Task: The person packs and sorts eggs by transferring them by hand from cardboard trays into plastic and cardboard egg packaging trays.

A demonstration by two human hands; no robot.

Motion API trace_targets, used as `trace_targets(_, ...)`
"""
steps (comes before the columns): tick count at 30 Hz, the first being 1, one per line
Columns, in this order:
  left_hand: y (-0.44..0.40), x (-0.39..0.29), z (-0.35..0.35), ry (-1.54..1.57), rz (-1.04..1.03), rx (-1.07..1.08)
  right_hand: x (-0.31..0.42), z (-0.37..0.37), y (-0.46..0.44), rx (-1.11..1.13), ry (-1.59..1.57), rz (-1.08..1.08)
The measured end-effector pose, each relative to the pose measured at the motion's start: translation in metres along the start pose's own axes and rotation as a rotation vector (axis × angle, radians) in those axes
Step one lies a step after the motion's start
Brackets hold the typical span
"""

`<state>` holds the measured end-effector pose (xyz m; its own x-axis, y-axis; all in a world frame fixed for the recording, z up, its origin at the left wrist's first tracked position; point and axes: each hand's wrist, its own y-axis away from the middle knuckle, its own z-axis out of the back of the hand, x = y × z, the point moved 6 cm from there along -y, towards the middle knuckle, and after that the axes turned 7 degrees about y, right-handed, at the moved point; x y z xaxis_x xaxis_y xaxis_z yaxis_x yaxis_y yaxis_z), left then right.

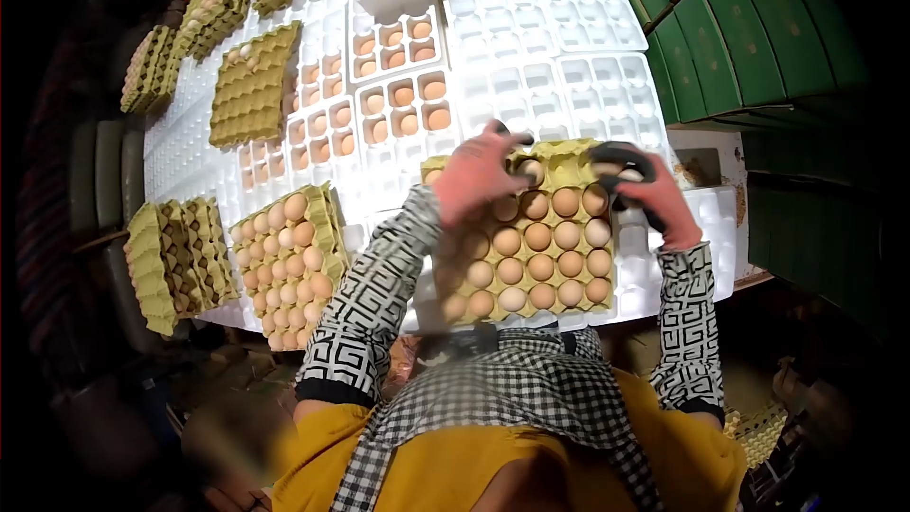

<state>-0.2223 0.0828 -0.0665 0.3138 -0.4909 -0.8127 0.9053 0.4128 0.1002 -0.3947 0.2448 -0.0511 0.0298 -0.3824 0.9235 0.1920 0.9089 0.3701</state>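
My left hand (pixel 482 171), in a pink glove with dark fingertips, is over the back left of a yellow-green pulp egg tray (pixel 599 301). Its fingers are curled at an egg (pixel 533 171) in the back row, and the palm hides part of the tray. Beyond the tray's back right corner my right hand (pixel 654 197), gloved alike, has its dark fingers wrapped round an egg (pixel 629 173). Brown eggs (pixel 537 236) fill the nearer rows of the tray. Several cups at the back show bare yellow pulp.
White foam trays (pixel 607 85) cover the table; some hold brown eggs (pixel 403 95). To the left stand another full pulp tray (pixel 334 218), an upturned pulp tray (pixel 248 100) and a tray stack (pixel 152 270). Green crates (pixel 749 28) line the right side.
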Motion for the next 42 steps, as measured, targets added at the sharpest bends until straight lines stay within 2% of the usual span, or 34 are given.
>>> trace_targets(2, -0.006, -0.012, -0.02, -0.386, 0.065, 0.185, 0.01, -0.03, 0.003, -0.096, 1.051, 0.149)
trace_targets(4, -0.011, -0.014, -0.025, -0.583, 0.064, 0.333, -0.004, -0.069, -0.004, -0.064, 1.565, 0.187)
trace_targets(5, -0.008, -0.02, -0.022, -0.562, -0.054, 0.272, -0.014, -0.075, -0.008, -0.042, 1.592, 0.212)
trace_targets(6, -0.009, -0.017, -0.01, -0.435, -0.06, 0.157, -0.019, -0.079, -0.013, -0.018, 1.619, 0.239)
trace_targets(7, -0.011, -0.011, 0.004, -0.308, -0.07, 0.041, -0.018, -0.074, -0.015, 0.018, 1.587, 0.308)
trace_targets(8, -0.01, -0.004, 0.018, -0.176, -0.078, -0.067, -0.012, -0.059, -0.015, -0.043, 1.384, 0.309)
trace_targets(9, -0.024, 0.01, 0.043, -0.084, 0.068, -0.143, -0.003, -0.042, -0.017, -0.11, 1.181, 0.305)
trace_targets(10, -0.036, 0.025, 0.067, -0.086, 0.162, -0.324, 0.007, -0.027, -0.021, -0.169, 0.983, 0.299)
trace_targets(11, -0.057, 0.059, 0.084, -0.065, 0.138, -0.526, 0.014, -0.012, -0.036, -0.241, 0.752, 0.163)
trace_targets(12, -0.076, 0.07, 0.099, -0.005, 0.129, -0.552, 0.033, -0.006, -0.052, -0.369, 0.605, 0.216)
trace_targets(13, -0.099, 0.076, 0.106, -0.266, 0.242, -0.517, 0.035, -0.003, -0.079, -0.493, 0.548, 0.286)
trace_targets(14, -0.115, 0.086, 0.102, -0.349, 0.295, -0.369, 0.038, 0.0, -0.111, -0.581, 0.333, 0.366)
trace_targets(16, -0.136, 0.107, 0.091, -0.515, 0.403, -0.071, 0.058, 0.006, -0.179, -0.689, 0.521, 0.368)
trace_targets(17, -0.143, 0.109, 0.092, -0.647, 0.388, -0.024, 0.059, 0.008, -0.215, -0.701, 0.669, 0.322)
trace_targets(18, -0.147, 0.103, 0.1, -0.526, 0.366, -0.148, 0.055, 0.008, -0.243, -0.726, 0.786, 0.208)
trace_targets(20, -0.154, 0.094, 0.117, -0.277, 0.316, -0.4, 0.049, -0.003, -0.279, -0.48, 1.135, -0.084)
trace_targets(22, -0.167, 0.094, 0.129, -0.145, 0.03, -0.698, 0.04, -0.003, -0.28, -0.575, 1.139, 0.0)
trace_targets(24, -0.186, 0.107, 0.115, -0.157, -0.19, -0.631, 0.04, -0.001, -0.26, -0.743, 1.141, 0.142)
trace_targets(25, -0.193, 0.124, 0.095, -0.404, -0.132, -0.501, 0.032, -0.001, -0.258, -0.718, 1.199, 0.227)
trace_targets(26, -0.197, 0.149, 0.076, -0.459, 0.0, -0.342, 0.02, 0.0, -0.255, -0.688, 1.251, 0.309)
trace_targets(28, -0.18, 0.148, 0.072, -0.486, -0.065, -0.44, -0.002, -0.006, -0.249, -0.539, 1.302, 0.438)
trace_targets(29, -0.174, 0.147, 0.075, -0.442, -0.037, -0.428, -0.004, 0.0, -0.238, -0.607, 1.248, 0.468)
trace_targets(30, -0.163, 0.135, 0.083, -0.495, -0.136, -0.533, 0.012, 0.005, -0.215, -0.713, 1.141, 0.535)
trace_targets(32, -0.134, 0.101, 0.099, -0.221, -0.179, -0.425, 0.046, 0.004, -0.155, -0.585, 0.788, 0.326)
trace_targets(34, -0.088, 0.059, 0.098, 0.227, 0.18, -0.049, 0.036, -0.024, -0.096, -0.039, 0.739, -0.104)
trace_targets(35, -0.065, 0.048, 0.091, 0.064, 0.008, 0.046, 0.038, -0.045, -0.068, 0.058, 0.939, -0.079)
trace_targets(36, -0.042, 0.037, 0.08, -0.102, -0.163, 0.138, 0.038, -0.064, -0.047, 0.157, 1.139, -0.05)
trace_targets(38, -0.008, 0.004, 0.044, -0.197, -0.082, 0.385, -0.008, -0.097, -0.02, -0.007, 1.314, 0.42)
trace_targets(39, 0.017, -0.006, 0.021, -0.315, -0.196, 0.351, -0.022, -0.107, -0.019, -0.017, 1.382, 0.463)
trace_targets(40, 0.039, -0.003, -0.006, -0.435, -0.312, 0.317, -0.023, -0.101, -0.017, -0.054, 1.282, 0.494)
trace_targets(42, 0.053, -0.001, -0.024, -0.337, -0.29, 0.16, -0.022, -0.081, -0.008, -0.134, 1.077, 0.54)
